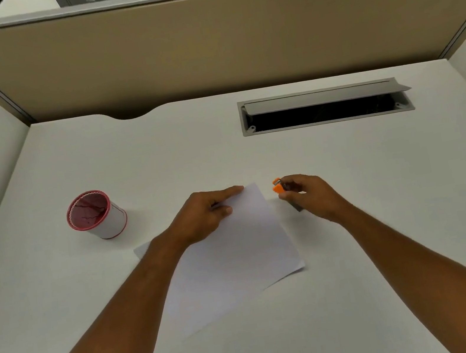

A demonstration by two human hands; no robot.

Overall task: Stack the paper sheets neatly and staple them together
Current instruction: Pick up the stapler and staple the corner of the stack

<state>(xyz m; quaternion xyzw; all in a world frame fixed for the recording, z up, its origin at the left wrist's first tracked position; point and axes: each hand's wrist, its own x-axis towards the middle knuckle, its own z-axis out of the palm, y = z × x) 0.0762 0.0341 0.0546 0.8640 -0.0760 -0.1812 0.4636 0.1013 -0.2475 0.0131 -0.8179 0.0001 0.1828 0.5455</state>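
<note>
Pressing flat on the paper sheets at the counter centre, the left hand has its fingers extended together over the sheets' 12 o'clock corner. At 3 o'clock of that corner, the right hand pinches the orange stapler. A red-rimmed cup stands at 9 o'clock.

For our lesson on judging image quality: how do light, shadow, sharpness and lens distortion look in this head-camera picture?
Head view: light is soft and even, no glare on the desk; faint shadows sit under the cup and the left hand; the paper nearly blends into the desk; the stapler in the right hand looks slightly soft; the wide lens bends the partition edges.
</note>
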